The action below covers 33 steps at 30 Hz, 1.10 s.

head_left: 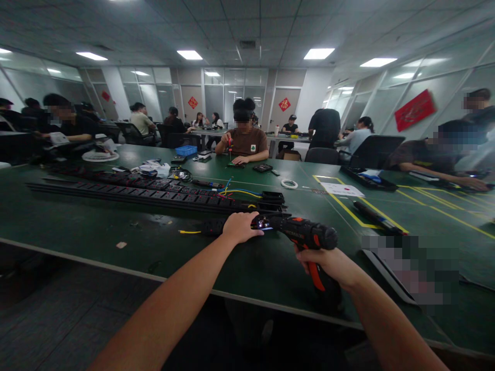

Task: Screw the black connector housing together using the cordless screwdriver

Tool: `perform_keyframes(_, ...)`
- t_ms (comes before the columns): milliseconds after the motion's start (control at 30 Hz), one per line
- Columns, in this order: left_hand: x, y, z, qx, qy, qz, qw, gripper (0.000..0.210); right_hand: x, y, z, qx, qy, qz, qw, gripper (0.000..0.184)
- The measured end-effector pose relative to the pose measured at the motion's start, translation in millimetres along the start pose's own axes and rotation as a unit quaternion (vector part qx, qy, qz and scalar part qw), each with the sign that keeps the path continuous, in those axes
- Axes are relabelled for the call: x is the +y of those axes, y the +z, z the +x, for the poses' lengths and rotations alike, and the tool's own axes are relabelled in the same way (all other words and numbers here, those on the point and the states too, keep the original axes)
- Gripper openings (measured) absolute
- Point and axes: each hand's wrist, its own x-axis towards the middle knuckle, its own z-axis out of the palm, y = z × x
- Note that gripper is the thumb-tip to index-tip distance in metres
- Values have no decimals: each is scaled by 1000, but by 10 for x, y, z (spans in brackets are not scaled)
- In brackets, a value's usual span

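My right hand (328,264) is wrapped round the grip of a black and orange cordless drill (303,232), held level with its nose pointing left. My left hand (240,228) is closed over a short black socket block (213,226) on the green table, its fingers hiding the middle. A yellow wire (188,232) sticks out of the block's left end. The drill's nose meets the block's lit right end beside my left thumb; the bit itself is too small to make out. Just behind lie long black power strips (154,197) with rows of sockets.
Blue and yellow wires (232,191) cross the strips' right end. A white tape roll (289,184), a dark cylindrical tool (379,217) and a flat blurred-out device (390,278) lie to the right. Across the table (116,268) sits a person (249,139) holding a red screwdriver.
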Motion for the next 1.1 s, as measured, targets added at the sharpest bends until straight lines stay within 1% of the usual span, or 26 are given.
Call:
perform_keyframes(167, 2, -1, 4, -4, -2, -3, 1000, 77, -12, 10, -13, -1, 1, 4, 1000, 16)
perform_keyframes(333, -10, 19, 6, 0, 1, 0, 1000, 79, 3, -11, -9, 9, 10, 12, 1000, 23)
perform_keyframes(467, -12, 22, 2, 5, 3, -1, 1000, 78, 29, -30, -1, 6, 9, 27, 1000, 26)
perform_keyframes(633, 12, -4, 0, -5, -9, -2, 1000, 76, 34, -27, -3, 17, 13, 17, 1000, 29)
perform_keyframes(767, 22, -19, -3, -11, -12, -4, 1000, 77, 31, -27, 1, 13, 11, 20, 1000, 25)
perform_keyframes(1100, 13, -19, -6, -5, -6, -3, 1000, 76, 22, -11, 4, 3, 4, 18, 1000, 17)
